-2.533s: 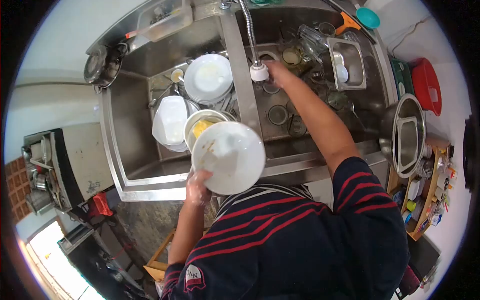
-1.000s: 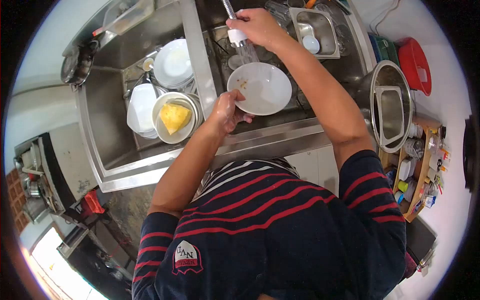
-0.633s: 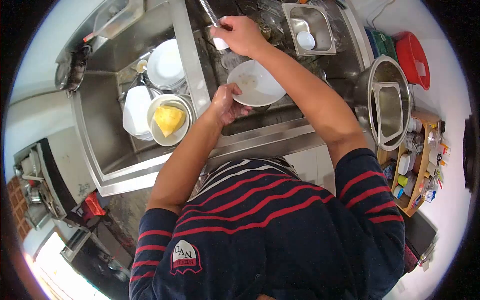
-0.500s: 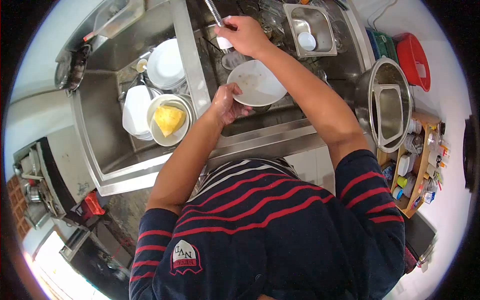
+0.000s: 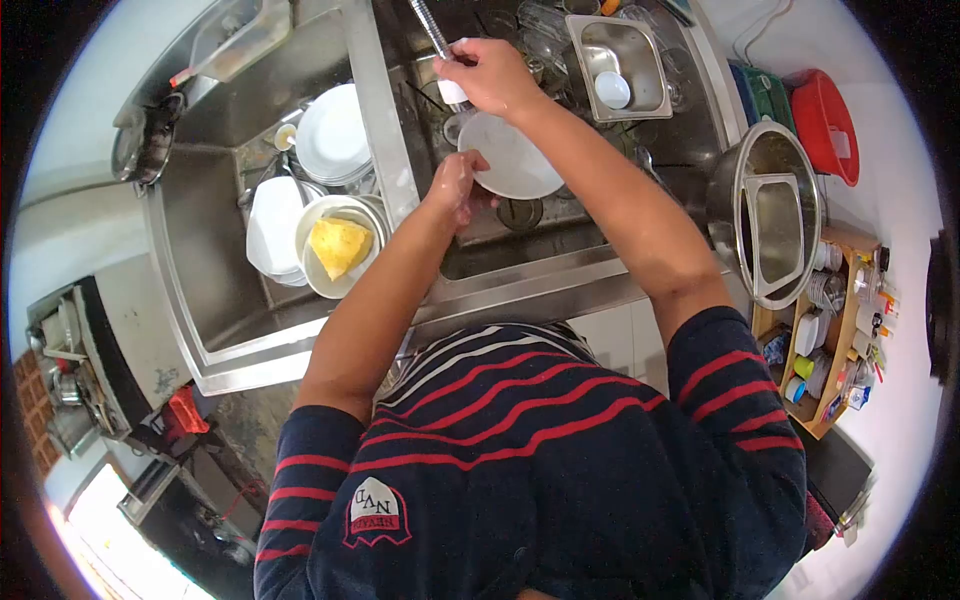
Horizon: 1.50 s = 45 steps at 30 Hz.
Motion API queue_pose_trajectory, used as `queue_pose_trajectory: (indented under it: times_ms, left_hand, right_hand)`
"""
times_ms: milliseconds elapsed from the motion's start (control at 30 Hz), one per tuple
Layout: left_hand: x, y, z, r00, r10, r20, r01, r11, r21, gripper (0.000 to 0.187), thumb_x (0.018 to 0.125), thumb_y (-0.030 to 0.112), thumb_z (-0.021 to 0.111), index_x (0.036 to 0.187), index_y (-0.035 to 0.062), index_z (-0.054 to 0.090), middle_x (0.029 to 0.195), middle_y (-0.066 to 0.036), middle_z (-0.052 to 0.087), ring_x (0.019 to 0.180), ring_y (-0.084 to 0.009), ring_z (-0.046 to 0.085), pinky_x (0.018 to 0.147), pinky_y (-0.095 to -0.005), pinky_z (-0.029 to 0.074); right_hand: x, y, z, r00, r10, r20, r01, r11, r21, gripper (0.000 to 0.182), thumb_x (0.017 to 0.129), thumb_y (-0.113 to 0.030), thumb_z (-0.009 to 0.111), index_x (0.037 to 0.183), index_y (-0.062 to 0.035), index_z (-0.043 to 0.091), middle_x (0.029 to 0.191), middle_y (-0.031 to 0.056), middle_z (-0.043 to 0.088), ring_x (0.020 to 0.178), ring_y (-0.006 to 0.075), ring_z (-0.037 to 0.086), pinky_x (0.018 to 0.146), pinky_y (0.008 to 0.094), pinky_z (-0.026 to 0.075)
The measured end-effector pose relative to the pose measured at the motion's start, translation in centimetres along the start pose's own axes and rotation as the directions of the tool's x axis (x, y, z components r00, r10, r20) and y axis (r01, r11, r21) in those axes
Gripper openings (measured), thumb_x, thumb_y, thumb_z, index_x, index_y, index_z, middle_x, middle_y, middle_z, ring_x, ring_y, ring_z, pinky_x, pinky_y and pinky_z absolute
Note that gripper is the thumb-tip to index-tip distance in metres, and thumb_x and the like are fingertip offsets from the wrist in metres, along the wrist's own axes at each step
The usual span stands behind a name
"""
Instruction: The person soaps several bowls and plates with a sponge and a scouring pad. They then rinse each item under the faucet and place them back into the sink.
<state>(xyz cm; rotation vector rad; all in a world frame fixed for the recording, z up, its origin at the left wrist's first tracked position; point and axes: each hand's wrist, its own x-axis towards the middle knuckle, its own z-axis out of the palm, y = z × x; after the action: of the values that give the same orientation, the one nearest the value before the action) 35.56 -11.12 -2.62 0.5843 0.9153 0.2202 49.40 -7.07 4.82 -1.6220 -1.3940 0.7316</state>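
Observation:
My left hand (image 5: 462,183) grips the near-left rim of a white bowl (image 5: 512,160), which is tilted over the right sink basin (image 5: 470,258). Above it, my right hand (image 5: 490,75) is closed around the white head of a spray hose (image 5: 452,92) with a ribbed metal neck. The spray head points down toward the bowl. Under and behind the bowl lie drinking glasses (image 5: 540,45) and cutlery. A steel pan (image 5: 640,100) with a small white cup (image 5: 612,90) in it sits to the right of my right hand.
The left basin holds stacked white plates (image 5: 330,135), white rectangular dishes (image 5: 272,225) and bowls (image 5: 312,270) with a yellow sponge-like piece (image 5: 340,247) on top. A metal divider (image 5: 385,120) separates the basins. A large steel bowl (image 5: 730,200) and red tub (image 5: 825,125) stand at right.
The white bowl has tilted more and moved up slightly, with my left hand rising alongside it. My right hand has shifted a little downward, still holding the spray head.

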Motion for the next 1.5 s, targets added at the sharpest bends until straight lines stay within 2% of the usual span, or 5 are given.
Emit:
queue_pose_trajectory:
  times_ms: [367, 467, 567, 1133, 1500]
  left_hand:
    - [4.5, -0.4, 0.4, 0.887, 0.325, -0.329, -0.236, 0.93, 0.282, 0.031, 0.081, 0.02, 0.052, 0.105, 0.0016, 0.059, 0.085, -0.012, 0.063, 0.082, -0.0236, 0.061, 0.069, -0.0372, 0.046]
    - [7.2, -1.7, -2.3, 0.782, 0.608, 0.138, -0.197, 0.031, 0.98, 0.036, 0.077, 0.021, 0.054, 0.103, -0.0028, 0.057, 0.085, -0.018, 0.063, 0.075, -0.0256, 0.063, 0.067, -0.039, 0.05]
    - [0.9, 0.1, 1.7, 0.936, 0.169, -0.31, -0.088, 0.962, 0.259, 0.036, 0.078, 0.023, 0.052, 0.104, -0.0013, 0.057, 0.086, -0.018, 0.06, 0.07, -0.0286, 0.061, 0.066, -0.0428, 0.053]
    - [-2.5, -4.1, 2.4, 0.921, -0.285, 0.266, 0.366, 0.866, -0.34, 0.047, 0.077, 0.017, 0.046, 0.119, -0.0045, 0.045, 0.093, -0.022, 0.055, 0.074, -0.0319, 0.06, 0.065, -0.048, 0.058]
    - [-1.7, -5.2, 2.7, 0.943, -0.201, 0.264, 0.258, 0.945, -0.199, 0.046, 0.078, 0.021, 0.045, 0.114, -0.0077, 0.048, 0.089, -0.022, 0.055, 0.065, -0.0316, 0.058, 0.051, -0.046, 0.054]
  right_hand:
    - [-0.4, 0.5, 0.6, 0.993, 0.075, 0.093, -0.093, 0.972, 0.217, 0.023, 0.087, -0.018, 0.066, 0.099, 0.0019, 0.065, 0.08, 0.0001, 0.063, 0.072, 0.0068, 0.054, 0.066, 0.0244, 0.044]
    - [0.0, 2.5, 1.3, 0.999, -0.019, -0.038, 0.028, 0.967, 0.254, 0.031, 0.084, -0.026, 0.068, 0.099, 0.0013, 0.066, 0.074, 0.0077, 0.064, 0.066, 0.0111, 0.056, 0.062, 0.0289, 0.045]
    - [0.0, 1.6, 0.2, 0.998, 0.066, 0.013, -0.067, 0.963, 0.26, 0.027, 0.086, -0.022, 0.067, 0.099, 0.0017, 0.066, 0.081, 0.0065, 0.066, 0.072, 0.0107, 0.057, 0.067, 0.0275, 0.046]
    - [16.2, -17.4, 9.1, 0.777, -0.61, 0.158, 0.613, 0.674, -0.412, 0.023, 0.081, -0.02, 0.07, 0.099, -0.0063, 0.068, 0.088, 0.0074, 0.067, 0.076, 0.017, 0.063, 0.071, 0.0265, 0.05]
    - [31.4, -19.5, 20.6, 0.712, 0.213, 0.67, 0.162, 0.878, -0.451, 0.045, 0.073, -0.041, 0.074, 0.104, -0.0098, 0.069, 0.088, 0.0003, 0.064, 0.068, 0.0159, 0.058, 0.058, 0.0335, 0.047]
